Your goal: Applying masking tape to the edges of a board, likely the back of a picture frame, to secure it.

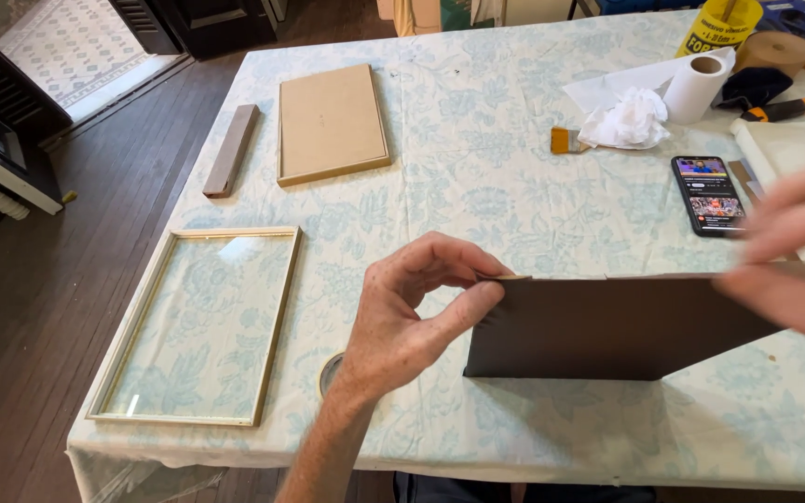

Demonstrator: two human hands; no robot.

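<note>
My left hand [412,312] pinches the upper left corner of a dark brown sheet of card [607,326] that stands tilted above the table. At the frame's right edge my right hand [798,247] is blurred, with its fingers spread over the sheet's right end; whether it grips the sheet cannot be told. A light wooden frame with glass [199,326] lies flat at the near left of the table. Farther back lie a tan backing board [331,123] and a narrow dark wooden strip [231,150].
A floral tablecloth [477,158] covers the table. At the back right lie a phone [708,194], a small brush [566,141], crumpled paper [628,121], a paper towel roll [701,86] and a yellow container [719,26]. A tape roll [330,371] peeks out under my left wrist.
</note>
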